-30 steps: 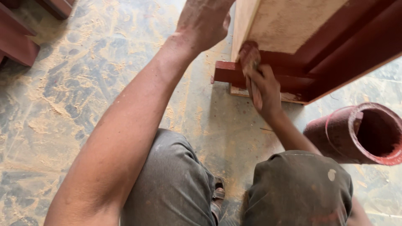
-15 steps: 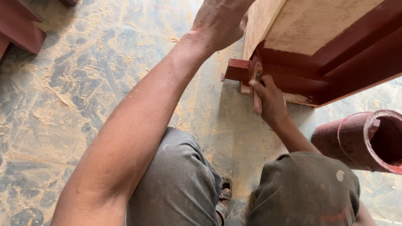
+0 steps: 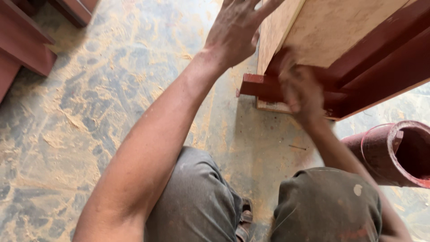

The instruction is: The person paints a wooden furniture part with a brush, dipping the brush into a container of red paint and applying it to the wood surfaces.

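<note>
We see our left hand (image 3: 235,33) lying flat with fingers spread against the pale side of the wooden cabinet (image 3: 336,40) at the far right of the dusty floor (image 3: 89,112), while our blurred right hand (image 3: 300,87) presses on its dark red frame (its grip we cannot tell).

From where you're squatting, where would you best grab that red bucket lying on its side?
Probably by the rim of the red bucket, coming from its open mouth on the right: it lies on its side with the opening facing that way, so fingers can hook inside. The rounded wall offers little purchase for one hand.
</note>
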